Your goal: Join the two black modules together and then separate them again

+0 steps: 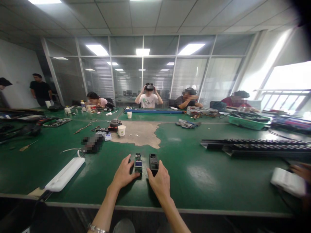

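Two small dark electronic modules stand side by side on the green table mat (189, 174) in front of me. My left hand (124, 174) rests by the left module (138, 162), which has a green board and a blue part, with thumb and fingers around its near end. My right hand (159, 181) is curled at the near end of the right module (153, 161), a dark grey box. Both hands touch their modules on the table; neither module is lifted.
A white power strip (65, 173) lies at my left. Long black rails (257, 147) lie at the right. A paper cup (121, 130) and small parts sit on a worn patch ahead. Several people sit along the far edge. Another person's hand (301, 170) holds a white object at right.
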Demonstrator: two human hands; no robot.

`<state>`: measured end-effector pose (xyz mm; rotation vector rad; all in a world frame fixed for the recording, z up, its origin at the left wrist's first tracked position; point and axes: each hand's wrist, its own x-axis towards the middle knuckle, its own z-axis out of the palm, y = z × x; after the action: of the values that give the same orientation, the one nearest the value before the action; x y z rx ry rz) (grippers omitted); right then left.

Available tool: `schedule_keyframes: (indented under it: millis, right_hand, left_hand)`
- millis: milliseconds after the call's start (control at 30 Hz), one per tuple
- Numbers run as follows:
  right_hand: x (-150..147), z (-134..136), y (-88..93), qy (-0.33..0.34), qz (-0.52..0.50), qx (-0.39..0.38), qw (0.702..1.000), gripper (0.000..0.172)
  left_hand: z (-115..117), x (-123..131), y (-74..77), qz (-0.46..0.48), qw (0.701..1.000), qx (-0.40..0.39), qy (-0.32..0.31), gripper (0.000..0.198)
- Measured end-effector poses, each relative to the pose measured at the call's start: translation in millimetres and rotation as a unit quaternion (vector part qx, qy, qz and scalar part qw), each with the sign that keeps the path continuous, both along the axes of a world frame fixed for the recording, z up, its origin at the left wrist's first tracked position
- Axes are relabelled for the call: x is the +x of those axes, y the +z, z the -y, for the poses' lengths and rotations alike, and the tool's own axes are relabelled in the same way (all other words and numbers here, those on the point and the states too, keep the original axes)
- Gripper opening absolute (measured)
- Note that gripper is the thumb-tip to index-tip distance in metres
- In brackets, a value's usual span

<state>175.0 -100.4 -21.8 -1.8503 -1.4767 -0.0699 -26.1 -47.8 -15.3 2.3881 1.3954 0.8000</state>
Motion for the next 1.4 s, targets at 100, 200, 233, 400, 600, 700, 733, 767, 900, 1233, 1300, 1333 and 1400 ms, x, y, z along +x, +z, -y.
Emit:
schedule_keyframes:
  millis: [100,200,233,400,600,700,733,767,900,1233,1300,1333,1400]
  right_hand:
    - [-0.2,3.6,-0.5,0.000,0.012,-0.005,1.000,0.079]
    - [0.0,5.9,-0.4,0.003,0.009,-0.012,1.000,0.076]
    - [0.0,6.3,-0.5,0.003,0.005,-0.014,1.000,0.074]
    - [1.0,6.4,-1.2,0.010,-0.005,-0.006,1.000,0.063]
    - [-0.4,8.7,16.9,0.053,-0.073,0.024,0.996,0.039]
    - [-10.8,9.1,34.3,0.071,-0.120,0.049,0.989,0.044]
    - [-16.1,8.7,40.0,0.077,-0.129,0.056,0.987,0.046]
    - [-22.0,8.0,45.3,0.084,-0.135,0.062,0.985,0.047]
    - [-46.1,3.1,57.5,0.096,-0.128,0.049,0.986,0.042]
    - [-71.3,-4.8,60.2,0.060,-0.067,-0.020,0.996,0.037]
    - [-73.5,-6.0,63.1,0.056,-0.049,-0.026,0.997,0.034]
    - [-74.2,-6.5,63.9,0.054,-0.040,-0.030,0.997,0.033]
    - [-74.9,-6.9,63.1,0.050,-0.028,-0.039,0.998,0.031]
  left_hand:
    - [1.2,0.4,0.9,0.001,1.000,0.001,-0.001,0.068]
    - [0.7,-0.2,-1.1,0.003,1.000,0.006,-0.002,0.068]
    - [0.1,-0.5,-2.3,0.003,1.000,0.007,0.000,0.070]
    - [-3.7,-1.7,-9.0,0.004,1.000,0.007,0.012,0.084]
    - [-4.9,-1.5,-10.2,0.012,1.000,0.008,0.018,0.095]
    - [-6.0,-2.0,-11.3,0.016,1.000,0.005,0.015,0.092]
    - [-6.5,-2.2,-12.1,0.019,1.000,0.006,0.014,0.092]
    - [-7.0,-2.3,-13.1,0.024,1.000,0.008,0.014,0.092]
    - [-8.3,-2.2,-18.1,0.047,0.998,0.023,0.018,0.088]
    - [-10.7,-4.1,-27.5,0.076,0.996,0.050,0.019,0.095]
    - [-9.7,-3.8,-27.2,0.084,0.995,0.058,0.017,0.097]
    - [-9.0,-3.5,-26.7,0.089,0.994,0.061,0.017,0.097]
    - [-7.6,-2.8,-25.0,0.098,0.993,0.065,0.019,0.094]
